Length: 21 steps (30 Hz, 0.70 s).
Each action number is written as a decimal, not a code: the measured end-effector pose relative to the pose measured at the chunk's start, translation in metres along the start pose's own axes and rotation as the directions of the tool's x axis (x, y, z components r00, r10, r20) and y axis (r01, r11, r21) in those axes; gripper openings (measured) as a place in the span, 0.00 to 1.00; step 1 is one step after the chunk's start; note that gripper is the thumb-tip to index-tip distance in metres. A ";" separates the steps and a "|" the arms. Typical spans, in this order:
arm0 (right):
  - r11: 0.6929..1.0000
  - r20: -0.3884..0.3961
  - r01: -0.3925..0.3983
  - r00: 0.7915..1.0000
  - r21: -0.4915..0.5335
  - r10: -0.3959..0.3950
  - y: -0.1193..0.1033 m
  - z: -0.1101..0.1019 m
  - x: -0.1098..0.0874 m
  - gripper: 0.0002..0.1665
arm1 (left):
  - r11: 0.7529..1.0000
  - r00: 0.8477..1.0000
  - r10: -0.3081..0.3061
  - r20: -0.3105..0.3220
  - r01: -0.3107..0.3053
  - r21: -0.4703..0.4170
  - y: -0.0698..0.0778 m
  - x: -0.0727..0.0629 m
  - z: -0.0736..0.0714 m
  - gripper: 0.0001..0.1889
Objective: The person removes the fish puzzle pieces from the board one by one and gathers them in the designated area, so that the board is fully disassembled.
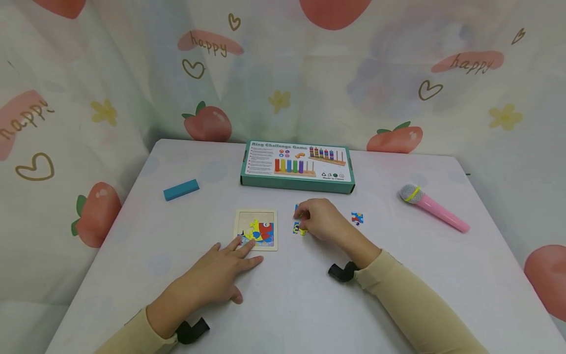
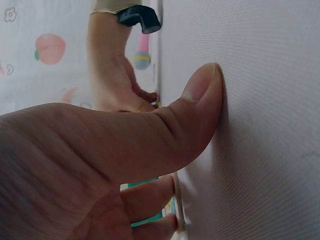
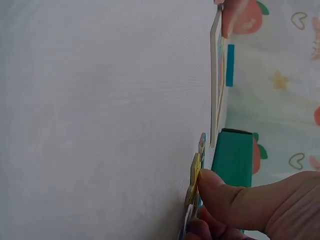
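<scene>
The wooden puzzle tray lies mid-table, its lower part filled with pieces forming a yellow, red and blue picture. My left hand rests with spread fingers, the fingertips on the tray's lower left part; its thumb touches the tabletop. Right of the tray, my right hand has curled fingers and thumb at a small group of jigsaw pieces, pinching at one. The thumb lies against a yellow piece in the right wrist view, while the other fingers are partly hidden. Another jigsaw piece lies farther right.
A green Ring Challenge Game box stands behind the pieces. To the left lies a blue block, and a pink toy microphone is at the right. Patterned cloth hangs behind the white table.
</scene>
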State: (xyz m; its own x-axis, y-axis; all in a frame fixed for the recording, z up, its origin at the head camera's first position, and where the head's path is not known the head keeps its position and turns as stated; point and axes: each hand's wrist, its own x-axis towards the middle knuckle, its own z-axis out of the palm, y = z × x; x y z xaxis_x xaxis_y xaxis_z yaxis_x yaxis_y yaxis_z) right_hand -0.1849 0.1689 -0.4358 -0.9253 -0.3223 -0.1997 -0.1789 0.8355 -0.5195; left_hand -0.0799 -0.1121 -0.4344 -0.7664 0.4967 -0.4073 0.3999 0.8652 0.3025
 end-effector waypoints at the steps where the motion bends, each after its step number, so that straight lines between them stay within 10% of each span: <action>1: 1.000 -0.011 -0.001 1.000 -0.005 0.001 0.000 -0.001 0.000 0.09 | 1.000 1.000 0.000 0.000 0.000 0.000 0.000 0.000 0.000 0.49; 9: 0.993 -0.171 -0.022 0.984 0.118 0.042 0.002 -0.023 0.004 0.17 | 1.000 1.000 -0.005 -0.002 0.005 -0.015 0.002 -0.001 -0.002 0.49; 21: 0.982 0.006 0.041 0.999 0.182 -0.043 -0.032 0.011 0.015 0.20 | 1.000 1.000 -0.008 0.013 0.008 -0.006 -0.001 0.001 -0.003 0.49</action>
State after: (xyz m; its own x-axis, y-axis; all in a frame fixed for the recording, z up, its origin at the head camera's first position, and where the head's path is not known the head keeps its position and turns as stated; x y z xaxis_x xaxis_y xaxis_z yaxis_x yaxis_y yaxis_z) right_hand -0.1893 0.1319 -0.4313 -0.9146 -0.3610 -0.1823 -0.1533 0.7267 -0.6697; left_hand -0.0823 -0.1124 -0.4329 -0.7630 0.4904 -0.4211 0.3906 0.8689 0.3042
